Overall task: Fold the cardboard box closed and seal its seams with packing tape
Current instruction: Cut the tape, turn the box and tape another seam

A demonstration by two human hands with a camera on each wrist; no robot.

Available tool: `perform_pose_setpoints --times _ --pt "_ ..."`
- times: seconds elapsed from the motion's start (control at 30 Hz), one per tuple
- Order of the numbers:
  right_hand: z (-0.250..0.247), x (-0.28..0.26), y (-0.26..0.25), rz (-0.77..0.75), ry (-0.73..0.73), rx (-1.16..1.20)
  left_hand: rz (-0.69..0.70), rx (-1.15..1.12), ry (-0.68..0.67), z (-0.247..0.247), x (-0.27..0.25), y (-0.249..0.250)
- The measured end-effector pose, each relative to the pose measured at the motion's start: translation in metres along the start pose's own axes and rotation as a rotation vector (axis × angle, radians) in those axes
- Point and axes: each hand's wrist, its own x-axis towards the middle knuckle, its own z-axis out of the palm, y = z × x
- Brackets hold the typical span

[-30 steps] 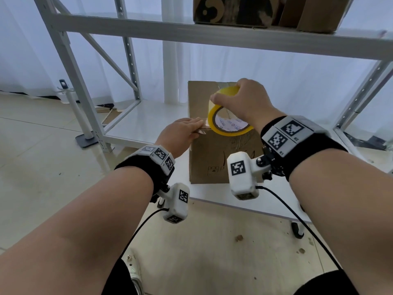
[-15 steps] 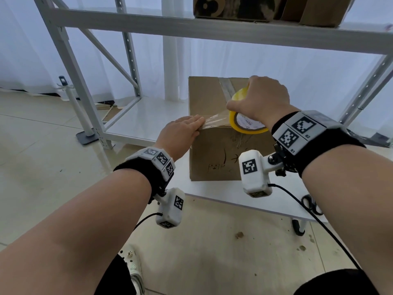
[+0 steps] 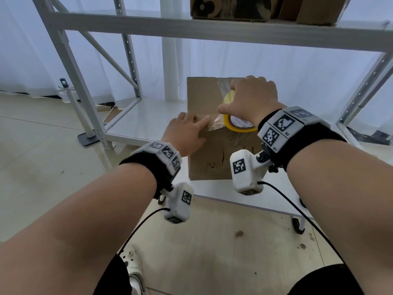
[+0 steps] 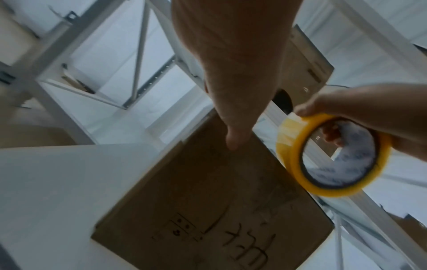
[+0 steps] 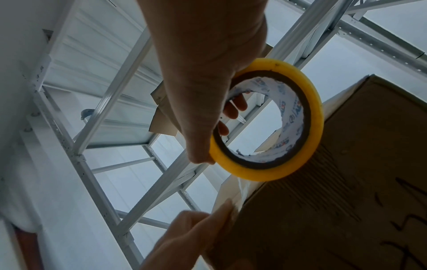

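Note:
A brown cardboard box stands closed on a low white platform, with an older tape strip down the seam on its top. My left hand lies flat on the box's front top edge, and its straight fingers press down the end of a clear tape strip. My right hand grips the yellow tape roll just right of that, against the same edge. In the right wrist view, fingers pass through the tape roll beside the box. The left wrist view shows a fingertip on the box.
A white metal rack surrounds the box; its upper beam carries more cardboard boxes overhead. A white post on a dark foot stands on the tiled floor at left. A caster sits under the platform's front right.
My right hand has carried the roll rightward and tipped it lower onto the box's front top edge, drawing out tape. My left hand's fingers have stayed pressed on the tape end.

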Motion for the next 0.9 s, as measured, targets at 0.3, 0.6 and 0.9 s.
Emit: perform_pose_setpoints --times 0.3,0.6,0.9 --pt "-0.001 -0.001 0.001 -0.008 -0.003 0.021 -0.018 -0.076 0.035 -0.002 -0.008 -0.023" --pt "0.004 0.002 0.015 0.046 0.040 0.342 0.096 -0.115 0.148 0.001 0.004 -0.006" --pt "0.019 0.012 0.014 0.173 0.076 0.630 0.004 0.023 0.071 0.003 0.009 -0.007"
